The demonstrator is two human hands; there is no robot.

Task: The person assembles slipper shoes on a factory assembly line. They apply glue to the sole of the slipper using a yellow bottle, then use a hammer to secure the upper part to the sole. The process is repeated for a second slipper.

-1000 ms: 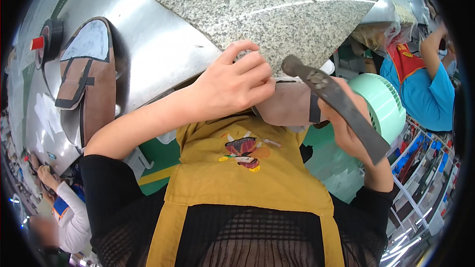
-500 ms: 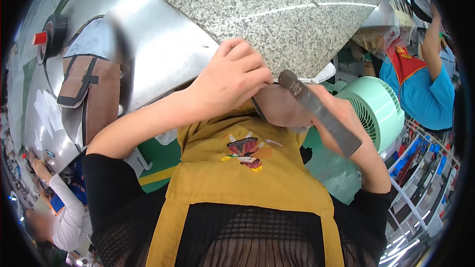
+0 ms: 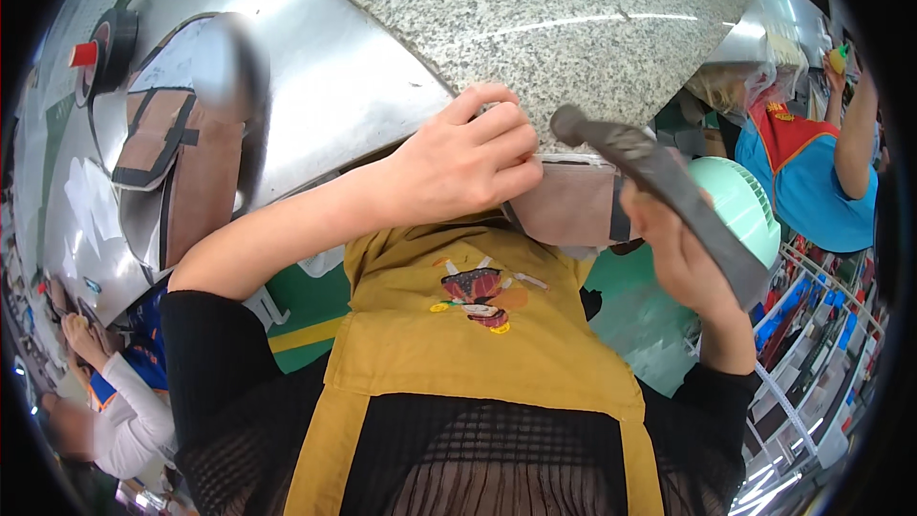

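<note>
At the front edge of a speckled grey stone slab (image 3: 573, 29), my left hand (image 3: 473, 158) is closed, its fingers curled against the edge of a brown fabric piece (image 3: 564, 205). Dark trim runs along that piece, which hangs down in front of the slab. What lies under the left fingertips is hidden. My right hand (image 3: 673, 239) is closed round a dark metal hammer (image 3: 650, 162); its rounded end is close to the slab's front edge and its broad end points toward me. The hammer's handle is hidden by the hand.
Left on the metal table (image 3: 325, 86) lies a brown bag (image 3: 172, 158) with black trim, beside a black roll with a red core (image 3: 100, 57). A mint-green fan (image 3: 740, 205) stands right. Co-workers sit at both sides, one in a blue top (image 3: 802, 182).
My right hand and the hammer have moved right, uncovering more of the brown fabric piece. My left hand has shifted slightly right, still curled at the slab's edge.
</note>
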